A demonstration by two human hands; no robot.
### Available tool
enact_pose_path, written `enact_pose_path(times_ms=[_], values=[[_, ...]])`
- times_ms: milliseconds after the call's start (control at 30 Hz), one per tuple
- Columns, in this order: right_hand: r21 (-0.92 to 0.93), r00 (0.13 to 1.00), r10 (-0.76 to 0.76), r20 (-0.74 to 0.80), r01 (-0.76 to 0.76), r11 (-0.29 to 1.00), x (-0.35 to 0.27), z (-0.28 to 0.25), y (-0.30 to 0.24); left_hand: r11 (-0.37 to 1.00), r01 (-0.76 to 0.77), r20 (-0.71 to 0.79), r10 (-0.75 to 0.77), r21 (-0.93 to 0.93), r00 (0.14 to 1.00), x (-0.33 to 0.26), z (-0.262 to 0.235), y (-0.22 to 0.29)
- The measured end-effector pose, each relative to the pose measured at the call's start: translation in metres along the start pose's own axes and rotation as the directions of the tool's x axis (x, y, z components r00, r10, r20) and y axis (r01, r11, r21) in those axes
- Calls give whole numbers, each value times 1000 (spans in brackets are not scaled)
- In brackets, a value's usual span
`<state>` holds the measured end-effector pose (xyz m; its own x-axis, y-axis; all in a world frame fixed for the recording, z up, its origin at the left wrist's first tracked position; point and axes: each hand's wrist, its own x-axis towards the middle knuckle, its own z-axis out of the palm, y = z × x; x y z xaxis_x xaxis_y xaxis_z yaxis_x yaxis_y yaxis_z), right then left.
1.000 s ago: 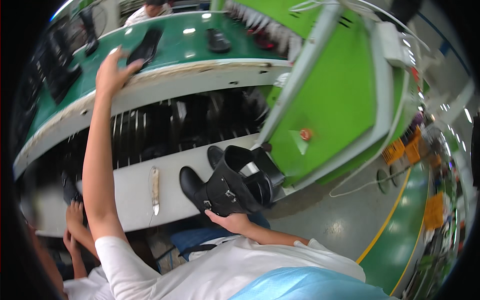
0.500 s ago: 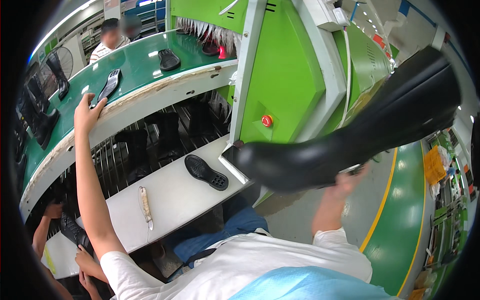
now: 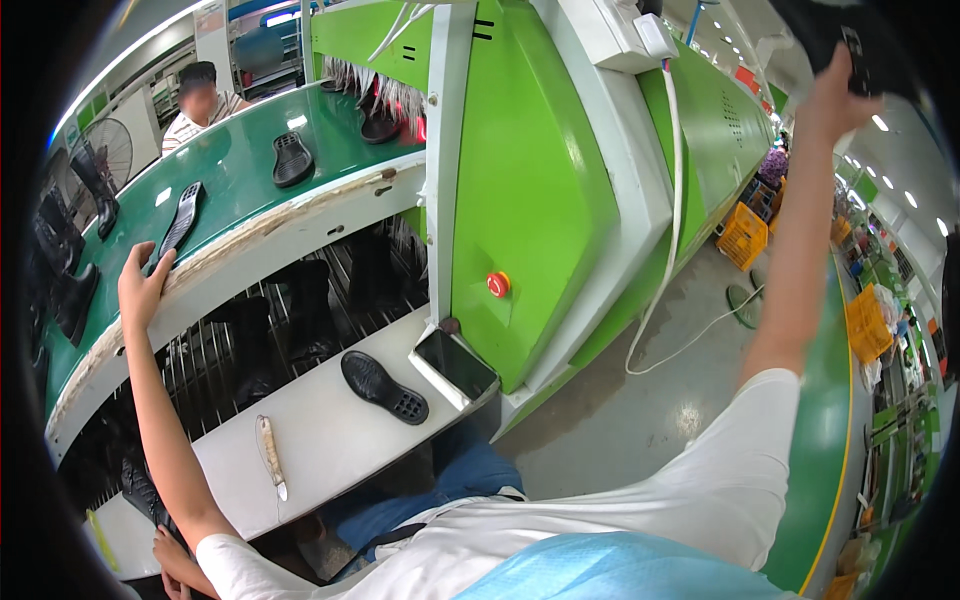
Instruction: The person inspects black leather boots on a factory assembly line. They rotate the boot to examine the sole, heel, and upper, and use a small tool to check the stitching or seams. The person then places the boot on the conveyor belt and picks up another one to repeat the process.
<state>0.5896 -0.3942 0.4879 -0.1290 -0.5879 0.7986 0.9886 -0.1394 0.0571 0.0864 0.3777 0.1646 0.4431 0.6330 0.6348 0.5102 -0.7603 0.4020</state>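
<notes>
My right hand [image 3: 838, 105] is raised at the far upper right, closed around a black boot [image 3: 812, 22] that the picture's rim partly cuts off. My left hand [image 3: 146, 282] reaches to the edge of the green conveyor [image 3: 232, 165]. Its thumb and fingers close around the near end of a black shoe sole [image 3: 183, 215] lying there. Below, on a white shelf [image 3: 330, 430], rest another black sole [image 3: 384, 387] and a small knife with a wrapped pale handle [image 3: 270, 456].
A green machine [image 3: 530, 180] with a red stop button [image 3: 498, 285] stands ahead. A dark-screened device [image 3: 456, 362] sits at the shelf's end. Boots [image 3: 72, 300] stand on the conveyor at left. Another person's hands [image 3: 175, 560] show at lower left; a yellow crate [image 3: 743, 236] is beyond.
My right hand has swung the boot up and away to the upper right, uncovering the dark-screened device and floor. My left hand stays by the sole while the view shifts.
</notes>
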Motion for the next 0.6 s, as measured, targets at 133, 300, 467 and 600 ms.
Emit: enact_pose_path(times_ms=[133, 300, 467, 600], values=[[-367, 978, -173, 114, 203, 908, 38, 69, 99, 999, 14, -24, -13, 35, 1000, 4, -3, 0], [-546, 825, 140, 548, 226, 806, -59, 77, 228, 999, -3, 8, 2, 33, 1000, 3, 6, 0], [-624, 567, 548, 615, -75, 778, -75, 70, 228, 999, 8, -32, -7, 50, 999, -1, 26, 26], [-725, 461, 698, 548, -155, 672, -118, 29, 163, 994, -14, -132, 29, 110, 991, -2, 6, 18]])
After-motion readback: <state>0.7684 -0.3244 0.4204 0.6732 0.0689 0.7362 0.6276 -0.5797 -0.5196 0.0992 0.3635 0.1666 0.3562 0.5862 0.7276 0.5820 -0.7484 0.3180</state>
